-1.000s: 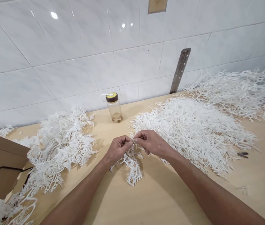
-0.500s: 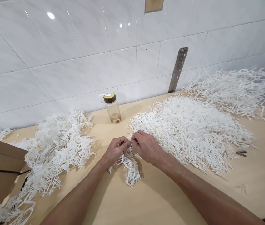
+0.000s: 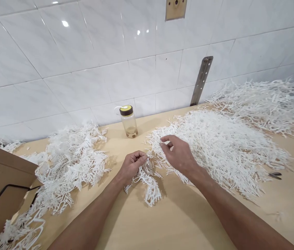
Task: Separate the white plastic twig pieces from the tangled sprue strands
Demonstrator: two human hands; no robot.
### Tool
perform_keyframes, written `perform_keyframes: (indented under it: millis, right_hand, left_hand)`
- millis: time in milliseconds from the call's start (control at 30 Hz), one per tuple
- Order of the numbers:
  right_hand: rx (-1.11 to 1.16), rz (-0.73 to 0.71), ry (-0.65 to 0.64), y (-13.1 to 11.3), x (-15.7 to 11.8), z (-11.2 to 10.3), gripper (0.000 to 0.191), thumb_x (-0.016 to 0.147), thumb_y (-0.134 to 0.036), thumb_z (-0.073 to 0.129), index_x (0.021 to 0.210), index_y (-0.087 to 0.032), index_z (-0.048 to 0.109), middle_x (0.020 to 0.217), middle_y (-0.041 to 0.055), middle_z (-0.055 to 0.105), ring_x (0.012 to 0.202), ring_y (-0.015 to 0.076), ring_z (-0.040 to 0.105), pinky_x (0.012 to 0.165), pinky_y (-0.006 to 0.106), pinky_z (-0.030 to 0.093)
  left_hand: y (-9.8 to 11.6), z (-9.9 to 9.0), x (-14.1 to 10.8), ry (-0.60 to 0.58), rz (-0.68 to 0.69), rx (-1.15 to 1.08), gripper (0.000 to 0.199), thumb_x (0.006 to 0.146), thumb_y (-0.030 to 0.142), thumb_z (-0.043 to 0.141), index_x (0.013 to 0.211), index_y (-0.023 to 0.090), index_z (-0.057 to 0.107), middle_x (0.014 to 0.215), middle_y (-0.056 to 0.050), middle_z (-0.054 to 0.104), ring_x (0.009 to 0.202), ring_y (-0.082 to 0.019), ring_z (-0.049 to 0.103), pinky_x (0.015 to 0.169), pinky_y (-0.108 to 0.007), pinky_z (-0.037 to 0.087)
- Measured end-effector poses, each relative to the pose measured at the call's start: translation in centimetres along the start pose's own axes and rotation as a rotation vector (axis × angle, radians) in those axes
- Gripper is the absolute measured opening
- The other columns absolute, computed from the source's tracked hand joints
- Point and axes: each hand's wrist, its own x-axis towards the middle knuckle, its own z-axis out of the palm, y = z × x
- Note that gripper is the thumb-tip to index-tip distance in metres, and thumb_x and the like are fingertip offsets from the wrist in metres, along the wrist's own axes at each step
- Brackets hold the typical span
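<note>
My left hand (image 3: 133,166) is closed in a pinch on a bunch of white branched strands (image 3: 152,189), whose ends hang down onto the table beneath it. My right hand (image 3: 177,152) is held over the near left edge of a large heap of short white strands (image 3: 222,139). Its thumb and forefinger nearly meet at the tips, and anything between them is too small to make out. Left of my hands lies another heap of white branched strands (image 3: 74,159).
A clear bottle with a yellow and dark lid (image 3: 129,121) stands near the tiled wall. Longer strands (image 3: 271,104) are piled at the back right. A cardboard box (image 3: 3,194) is at the left, and small dark snips (image 3: 275,175) lie at the right. A metal bracket (image 3: 201,81) leans on the wall.
My right hand has come away from the left, moving right and up over the heap. The left hand keeps its pinch on the bunch of strands. The view has shifted slightly.
</note>
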Motion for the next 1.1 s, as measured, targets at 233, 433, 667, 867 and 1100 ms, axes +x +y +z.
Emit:
perform_keyframes:
  millis: [233,433,667,867,1100]
  right_hand:
    - [0.144,-0.032,-0.331,-2.1,-1.4,1.4,0.018,0.09,-0.025,0.054,0.094,-0.02,0.07,0.09,0.0038,0.074,0.07,0.0154,0.064,0.066,0.028,0.047]
    - [0.098,-0.014,-0.328,-2.2,-1.4,1.2,0.015,0.091,-0.021,0.054,0.085,-0.02,0.069,0.077,0.0012,0.071,0.067,0.0149,0.061,0.063,0.026,0.042]
    - [-0.139,-0.151,-0.269,-2.1,-2.1,2.2,0.016,0.093,-0.016,0.05,0.082,-0.017,0.062,0.081,0.0044,0.067,0.07,0.0159,0.058,0.065,0.028,0.039]
    - [-0.281,-0.08,-0.16,-1.2,-1.1,2.4,0.019,0.093,-0.011,0.044,0.079,-0.016,0.056,0.078,0.008,0.062,0.057,0.0143,0.05,0.053,0.028,0.034]
    - [-0.141,0.024,0.147,1.1,0.6,-0.2,0.005,0.087,-0.018,0.054,0.087,-0.018,0.059,0.086,0.0072,0.064,0.063,0.0164,0.056,0.065,0.031,0.043]
  left_hand:
    - [0.2,0.1,0.0,-0.027,-0.035,-0.068,0.039,0.073,0.05,0.076,0.078,0.014,0.06,0.059,0.003,0.051,0.047,-0.008,0.045,0.046,-0.022,0.032]
    - [-0.1,0.2,0.1,0.008,-0.007,0.007,0.037,0.076,0.049,0.073,0.077,0.014,0.059,0.058,0.004,0.05,0.048,-0.008,0.044,0.048,-0.022,0.032]
    - [0.1,0.5,0.0,0.02,0.04,0.169,0.036,0.08,0.047,0.068,0.07,0.015,0.054,0.059,0.004,0.044,0.053,-0.008,0.039,0.051,-0.021,0.032]
    - [0.2,0.4,-0.3,-0.012,0.06,0.194,0.036,0.081,0.047,0.067,0.069,0.016,0.053,0.059,0.004,0.045,0.054,-0.009,0.04,0.052,-0.022,0.032]
    - [0.2,0.9,-0.1,0.132,0.112,0.134,0.033,0.078,0.047,0.071,0.079,0.014,0.065,0.064,0.002,0.053,0.057,-0.009,0.043,0.055,-0.023,0.034]
